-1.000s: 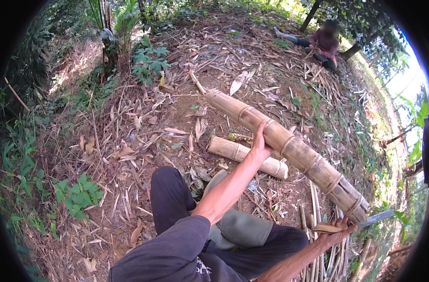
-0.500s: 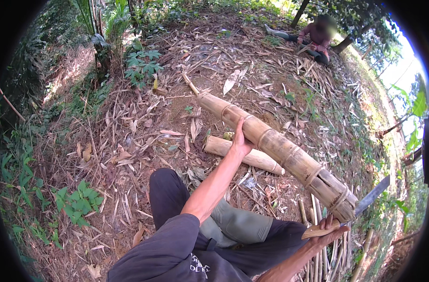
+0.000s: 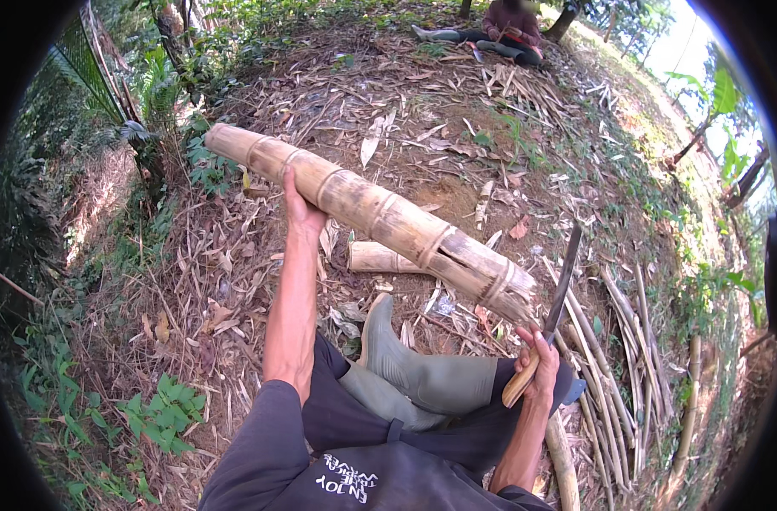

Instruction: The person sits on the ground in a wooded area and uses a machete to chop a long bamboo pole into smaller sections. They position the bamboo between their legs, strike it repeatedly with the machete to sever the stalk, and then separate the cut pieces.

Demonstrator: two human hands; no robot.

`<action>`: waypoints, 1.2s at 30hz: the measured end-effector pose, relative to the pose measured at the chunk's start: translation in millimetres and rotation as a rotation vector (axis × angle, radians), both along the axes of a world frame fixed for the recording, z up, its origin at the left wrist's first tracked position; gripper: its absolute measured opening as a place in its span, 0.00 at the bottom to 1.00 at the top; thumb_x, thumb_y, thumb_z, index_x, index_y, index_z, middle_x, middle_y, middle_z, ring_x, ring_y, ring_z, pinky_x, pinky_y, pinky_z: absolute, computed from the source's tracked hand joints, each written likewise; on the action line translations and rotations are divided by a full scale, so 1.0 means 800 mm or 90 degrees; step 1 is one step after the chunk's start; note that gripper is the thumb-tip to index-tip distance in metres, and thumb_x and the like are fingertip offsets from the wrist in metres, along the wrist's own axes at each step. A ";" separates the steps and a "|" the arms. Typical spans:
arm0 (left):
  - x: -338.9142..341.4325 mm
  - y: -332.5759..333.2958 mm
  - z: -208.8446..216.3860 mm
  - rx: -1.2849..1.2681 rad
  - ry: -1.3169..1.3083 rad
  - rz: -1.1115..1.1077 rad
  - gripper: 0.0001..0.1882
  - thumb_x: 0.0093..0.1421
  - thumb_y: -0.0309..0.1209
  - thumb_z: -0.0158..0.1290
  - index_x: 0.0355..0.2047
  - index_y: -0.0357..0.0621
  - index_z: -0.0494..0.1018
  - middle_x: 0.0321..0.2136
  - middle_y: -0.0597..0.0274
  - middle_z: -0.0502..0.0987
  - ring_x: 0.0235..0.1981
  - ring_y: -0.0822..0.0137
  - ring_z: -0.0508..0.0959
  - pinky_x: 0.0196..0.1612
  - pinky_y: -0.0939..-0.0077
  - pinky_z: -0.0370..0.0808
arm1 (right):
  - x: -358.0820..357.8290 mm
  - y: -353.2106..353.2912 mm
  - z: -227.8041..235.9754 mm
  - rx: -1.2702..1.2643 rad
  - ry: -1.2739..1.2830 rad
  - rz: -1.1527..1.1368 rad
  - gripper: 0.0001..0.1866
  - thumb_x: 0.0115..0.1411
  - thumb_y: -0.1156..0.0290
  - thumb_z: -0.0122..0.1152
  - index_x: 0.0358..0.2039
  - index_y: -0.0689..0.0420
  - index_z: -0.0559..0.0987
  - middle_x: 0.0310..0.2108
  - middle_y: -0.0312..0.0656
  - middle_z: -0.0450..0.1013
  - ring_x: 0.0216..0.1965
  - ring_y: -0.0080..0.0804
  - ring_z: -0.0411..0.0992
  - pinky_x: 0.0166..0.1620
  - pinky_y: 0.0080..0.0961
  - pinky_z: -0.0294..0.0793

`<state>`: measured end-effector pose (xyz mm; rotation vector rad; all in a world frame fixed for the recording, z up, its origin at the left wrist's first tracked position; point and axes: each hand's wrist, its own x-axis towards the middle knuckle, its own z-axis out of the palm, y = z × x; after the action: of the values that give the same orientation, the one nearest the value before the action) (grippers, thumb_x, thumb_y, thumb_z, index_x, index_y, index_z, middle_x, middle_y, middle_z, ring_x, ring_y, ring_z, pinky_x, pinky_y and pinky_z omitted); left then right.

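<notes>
A thick, pale bamboo pole (image 3: 373,209) slants across in front of me, its far end at the upper left. Its near right end is split and ragged, with a dark crack. My left hand (image 3: 303,209) grips the pole from beneath near its far part, fingers partly behind it. In my right hand (image 3: 535,366) is a machete (image 3: 565,277), held by its wooden handle with the dark blade pointing up and away. Some of the right fingers lie close to the ragged end; whether they touch it I cannot tell.
Under the pole, a shorter bamboo piece (image 3: 380,257) lies on the leaf-strewn ground. Long thin bamboo strips (image 3: 639,358) are spread to my right. My legs are folded, in green rubber boots (image 3: 397,353). Another person (image 3: 509,32) sits far off at the top.
The pole has swung left and its ragged end is nearer the middle. My right hand with the machete has come up and left, the blade now turned more upright.
</notes>
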<state>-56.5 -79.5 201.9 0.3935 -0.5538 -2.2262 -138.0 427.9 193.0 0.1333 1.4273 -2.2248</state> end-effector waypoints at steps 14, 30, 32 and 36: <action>0.148 -0.119 0.153 -0.662 -0.400 0.368 0.43 0.46 0.40 0.68 0.57 0.36 0.58 0.49 0.50 0.70 0.48 0.60 0.74 0.55 0.66 0.71 | -0.047 -0.050 0.002 0.301 0.130 0.117 0.27 0.55 0.71 0.57 0.52 0.70 0.63 0.33 0.51 0.76 0.15 0.19 0.66 0.15 0.17 0.68; 0.228 0.050 -0.158 -0.803 -0.838 -0.305 0.48 0.47 0.49 0.63 0.65 0.46 0.56 0.60 0.43 0.64 0.61 0.51 0.66 0.61 0.60 0.64 | -0.032 -0.165 -0.060 0.712 0.525 0.231 0.20 0.53 0.70 0.59 0.45 0.65 0.72 0.22 0.54 0.74 0.24 0.48 0.76 0.30 0.41 0.74; 0.243 0.067 -0.195 -0.759 -0.824 -0.313 0.44 0.53 0.49 0.59 0.65 0.45 0.55 0.61 0.43 0.63 0.61 0.52 0.65 0.61 0.62 0.62 | -0.033 -0.163 -0.081 0.753 0.584 0.265 0.21 0.53 0.70 0.59 0.47 0.65 0.71 0.26 0.60 0.75 0.27 0.55 0.76 0.33 0.46 0.74; 0.273 0.074 -0.253 -0.626 -0.737 -0.320 0.38 0.59 0.45 0.52 0.66 0.46 0.53 0.62 0.42 0.61 0.63 0.50 0.63 0.62 0.64 0.60 | -0.035 -0.181 -0.118 0.778 0.692 0.356 0.23 0.51 0.70 0.60 0.47 0.63 0.68 0.28 0.59 0.75 0.28 0.58 0.75 0.33 0.49 0.73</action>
<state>161.9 -20.1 -0.8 1.0478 -2.4004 -1.6125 -165.8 283.5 98.7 -1.0597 2.7071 -0.6296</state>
